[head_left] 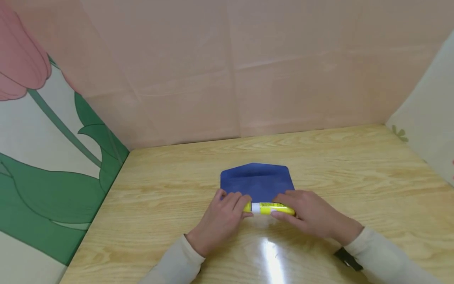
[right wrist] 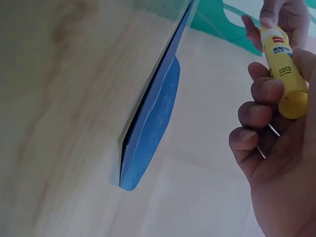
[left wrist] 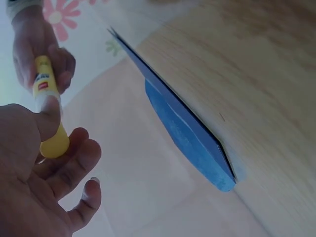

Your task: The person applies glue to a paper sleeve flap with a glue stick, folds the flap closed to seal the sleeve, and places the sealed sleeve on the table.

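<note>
The left hand (head_left: 224, 213) pinches the short yellow end of a glue stick (head_left: 267, 208), the right hand (head_left: 310, 211) grips its longer labelled body, so it sits between them, long axis running left to right. It is smooth, glossy and round, with a white band. Just beyond lies a flat, matte blue envelope (head_left: 256, 188), pointed flap at the far side, on the wood-grained table (head_left: 170, 197)

A light desk (head_left: 159, 205) with yellowish-brown wood grain, its nearer part marked by a bright white reflection (head_left: 272, 260), carried a blue envelope (head_left: 257, 187) that lay around the middle, its flap (head_left: 254, 169) opened out toward the desk's far edge.
</note>
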`<action>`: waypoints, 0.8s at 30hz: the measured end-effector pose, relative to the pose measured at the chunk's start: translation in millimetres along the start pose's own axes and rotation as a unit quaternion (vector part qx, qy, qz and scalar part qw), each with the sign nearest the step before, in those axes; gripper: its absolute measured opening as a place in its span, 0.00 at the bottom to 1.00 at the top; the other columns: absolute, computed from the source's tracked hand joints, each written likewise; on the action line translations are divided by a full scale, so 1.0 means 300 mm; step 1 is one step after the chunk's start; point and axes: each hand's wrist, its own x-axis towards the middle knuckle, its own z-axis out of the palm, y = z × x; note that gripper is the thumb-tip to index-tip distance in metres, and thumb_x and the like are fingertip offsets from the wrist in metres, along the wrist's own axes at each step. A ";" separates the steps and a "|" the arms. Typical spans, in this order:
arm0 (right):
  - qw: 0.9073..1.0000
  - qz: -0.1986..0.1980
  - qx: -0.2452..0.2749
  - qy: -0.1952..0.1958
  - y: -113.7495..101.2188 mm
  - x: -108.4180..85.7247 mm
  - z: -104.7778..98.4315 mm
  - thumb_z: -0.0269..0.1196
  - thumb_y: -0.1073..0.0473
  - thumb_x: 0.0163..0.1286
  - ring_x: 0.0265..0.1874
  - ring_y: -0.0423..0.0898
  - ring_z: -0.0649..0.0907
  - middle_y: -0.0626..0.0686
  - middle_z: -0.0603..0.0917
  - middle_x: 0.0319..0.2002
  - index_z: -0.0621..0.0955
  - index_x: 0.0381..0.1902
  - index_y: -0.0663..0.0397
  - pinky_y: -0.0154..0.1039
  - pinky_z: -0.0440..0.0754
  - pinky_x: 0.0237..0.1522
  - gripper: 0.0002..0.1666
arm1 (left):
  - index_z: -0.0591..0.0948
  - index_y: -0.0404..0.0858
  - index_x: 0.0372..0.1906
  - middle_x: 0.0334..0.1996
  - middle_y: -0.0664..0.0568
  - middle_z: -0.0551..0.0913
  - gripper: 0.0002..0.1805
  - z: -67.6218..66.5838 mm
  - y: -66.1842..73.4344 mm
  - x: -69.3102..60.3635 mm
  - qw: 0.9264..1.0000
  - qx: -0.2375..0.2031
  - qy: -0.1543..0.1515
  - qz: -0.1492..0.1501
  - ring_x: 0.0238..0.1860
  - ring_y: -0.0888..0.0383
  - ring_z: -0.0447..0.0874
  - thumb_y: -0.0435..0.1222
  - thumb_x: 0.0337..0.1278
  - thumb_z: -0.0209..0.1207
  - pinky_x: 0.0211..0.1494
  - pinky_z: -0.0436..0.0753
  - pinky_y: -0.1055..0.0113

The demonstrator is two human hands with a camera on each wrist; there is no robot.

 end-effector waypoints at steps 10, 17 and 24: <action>0.992 -0.011 -0.124 0.025 -0.028 -0.030 -0.012 0.63 0.41 0.69 0.30 0.34 0.83 0.38 0.84 0.31 0.84 0.43 0.44 0.35 0.83 0.34 0.16 | 0.76 0.40 0.50 0.38 0.56 0.83 0.19 -0.009 0.006 0.003 0.999 -0.030 -0.023 -0.024 0.37 0.62 0.82 0.50 0.67 0.58 0.42 0.73 0.67; 0.984 -0.038 -0.167 0.044 -0.039 -0.042 -0.013 0.64 0.39 0.67 0.29 0.37 0.83 0.39 0.83 0.29 0.84 0.41 0.45 0.38 0.84 0.33 0.18 | 0.76 0.39 0.51 0.35 0.57 0.84 0.22 -0.007 0.008 0.005 0.998 -0.048 -0.020 -0.034 0.36 0.62 0.83 0.51 0.63 0.61 0.39 0.74 0.69; 0.983 -0.038 -0.173 0.042 -0.050 -0.035 -0.012 0.62 0.39 0.69 0.28 0.38 0.82 0.39 0.83 0.28 0.84 0.41 0.46 0.37 0.84 0.33 0.19 | 0.78 0.43 0.48 0.39 0.55 0.79 0.19 -0.008 0.003 0.005 0.993 -0.092 -0.044 -0.051 0.37 0.61 0.76 0.48 0.59 0.67 0.36 0.73 0.73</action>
